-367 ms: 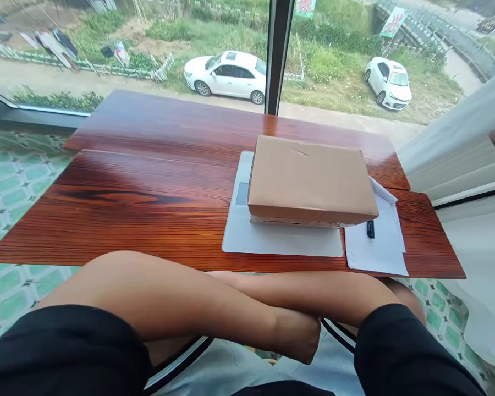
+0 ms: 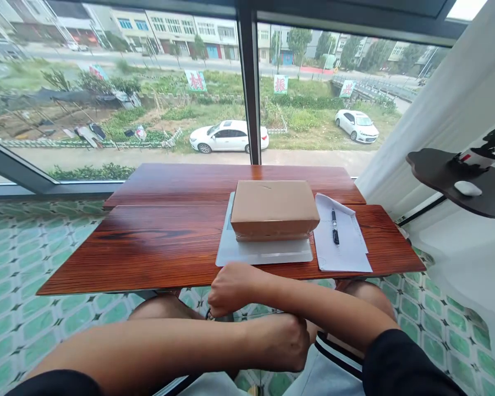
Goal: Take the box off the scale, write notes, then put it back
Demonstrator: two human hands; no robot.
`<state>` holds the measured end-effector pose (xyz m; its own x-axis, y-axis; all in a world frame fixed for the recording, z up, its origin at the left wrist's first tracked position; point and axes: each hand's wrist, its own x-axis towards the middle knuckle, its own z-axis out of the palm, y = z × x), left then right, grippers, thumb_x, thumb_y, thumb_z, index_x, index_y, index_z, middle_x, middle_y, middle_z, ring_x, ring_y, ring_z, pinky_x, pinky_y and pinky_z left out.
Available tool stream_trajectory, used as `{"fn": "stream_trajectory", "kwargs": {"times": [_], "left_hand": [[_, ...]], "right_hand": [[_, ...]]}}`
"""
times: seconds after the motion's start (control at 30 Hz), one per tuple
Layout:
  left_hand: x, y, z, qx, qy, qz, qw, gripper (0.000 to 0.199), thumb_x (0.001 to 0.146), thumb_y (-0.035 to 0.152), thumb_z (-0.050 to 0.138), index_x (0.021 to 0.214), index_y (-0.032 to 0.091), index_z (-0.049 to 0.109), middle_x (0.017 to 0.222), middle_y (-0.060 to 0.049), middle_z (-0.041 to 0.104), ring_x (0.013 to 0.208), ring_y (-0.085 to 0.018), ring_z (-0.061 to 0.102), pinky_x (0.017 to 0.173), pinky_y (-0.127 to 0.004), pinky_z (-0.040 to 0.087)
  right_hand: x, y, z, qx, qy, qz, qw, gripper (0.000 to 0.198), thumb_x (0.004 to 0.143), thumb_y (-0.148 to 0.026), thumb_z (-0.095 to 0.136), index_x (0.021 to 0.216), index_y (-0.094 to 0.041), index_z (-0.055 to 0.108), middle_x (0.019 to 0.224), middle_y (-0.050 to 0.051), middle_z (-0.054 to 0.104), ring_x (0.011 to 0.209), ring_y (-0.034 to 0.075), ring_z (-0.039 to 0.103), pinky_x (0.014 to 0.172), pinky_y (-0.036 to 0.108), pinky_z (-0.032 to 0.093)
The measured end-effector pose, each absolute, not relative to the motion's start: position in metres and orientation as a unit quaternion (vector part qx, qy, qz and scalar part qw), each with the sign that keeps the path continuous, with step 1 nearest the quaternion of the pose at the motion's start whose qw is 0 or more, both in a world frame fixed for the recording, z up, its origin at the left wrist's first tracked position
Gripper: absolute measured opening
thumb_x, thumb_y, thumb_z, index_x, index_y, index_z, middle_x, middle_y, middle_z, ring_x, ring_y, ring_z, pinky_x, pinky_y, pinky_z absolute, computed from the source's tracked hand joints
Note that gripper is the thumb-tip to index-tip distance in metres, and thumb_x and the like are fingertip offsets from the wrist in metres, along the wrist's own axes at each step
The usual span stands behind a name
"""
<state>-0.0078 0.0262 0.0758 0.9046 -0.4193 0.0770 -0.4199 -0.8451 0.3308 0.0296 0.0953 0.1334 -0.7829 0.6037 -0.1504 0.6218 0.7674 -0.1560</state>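
My forearms are crossed in front of me, below the front edge of a red-brown wooden table. My right hand is a closed fist just under that edge, in front of a closed silver laptop. My left hand is curled shut and rests against my right forearm, over my lap. Neither hand shows anything held. A brown cardboard box lies on the laptop. To its right are white paper sheets with a black pen on them.
A large window with a dark upright frame stands behind the table, with parked cars outside. A white curtain hangs at the right. A dark shelf there carries a white mouse. The floor has green patterned tiles.
The view has lifted and pulled back from the table. My right hand, hidden under my left arm before, now shows as a fist near the table edge. Box, laptop and papers have not moved.
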Motion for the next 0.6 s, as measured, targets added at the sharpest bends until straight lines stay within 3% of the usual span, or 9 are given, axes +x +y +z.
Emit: {"fn": "stream_trajectory", "kwargs": {"times": [0.07,0.17,0.37,0.6], "left_hand": [[-0.006,0.027,0.098,0.960,-0.277,0.046,0.020,0.020,0.075,0.005,0.058,0.064,0.021,0.064,0.064,-0.003,0.063,0.058,-0.016,0.054,0.057,-0.034,0.043],[-0.005,0.032,0.125,0.965,-0.236,0.100,-0.051,0.015,0.079,0.012,0.060,0.067,0.019,0.061,0.061,-0.001,0.058,0.053,-0.014,0.046,0.053,-0.034,0.038],[-0.005,0.053,0.169,0.973,-0.100,0.202,-0.057,0.011,0.078,0.013,0.060,0.071,0.019,0.053,0.070,0.001,0.058,0.062,-0.015,0.050,0.054,-0.033,0.034],[-0.014,0.090,0.214,0.930,0.067,0.357,-0.051,0.013,0.090,0.016,0.052,0.081,0.021,0.060,0.068,0.001,0.058,0.068,-0.015,0.051,0.063,-0.030,0.038]], "right_hand": [[0.045,0.088,0.145,0.365,0.927,-0.077,0.021,0.032,0.092,-0.029,0.047,0.073,-0.016,0.069,0.078,0.006,0.071,0.069,0.017,0.061,0.054,0.028,0.031],[0.072,0.076,0.160,0.437,0.897,-0.038,-0.055,0.031,0.086,-0.028,0.048,0.063,-0.017,0.065,0.069,0.005,0.068,0.057,0.015,0.052,0.052,0.028,0.022],[0.118,0.065,0.180,0.556,0.774,0.028,-0.301,0.033,0.082,-0.023,0.052,0.051,-0.014,0.047,0.051,-0.001,0.050,0.052,0.009,0.029,0.055,0.029,0.015],[0.159,0.053,0.186,0.637,0.598,0.061,-0.482,0.043,0.093,-0.032,0.046,0.056,-0.014,0.034,0.051,-0.002,0.035,0.051,0.009,0.029,0.056,0.029,0.016]]}}
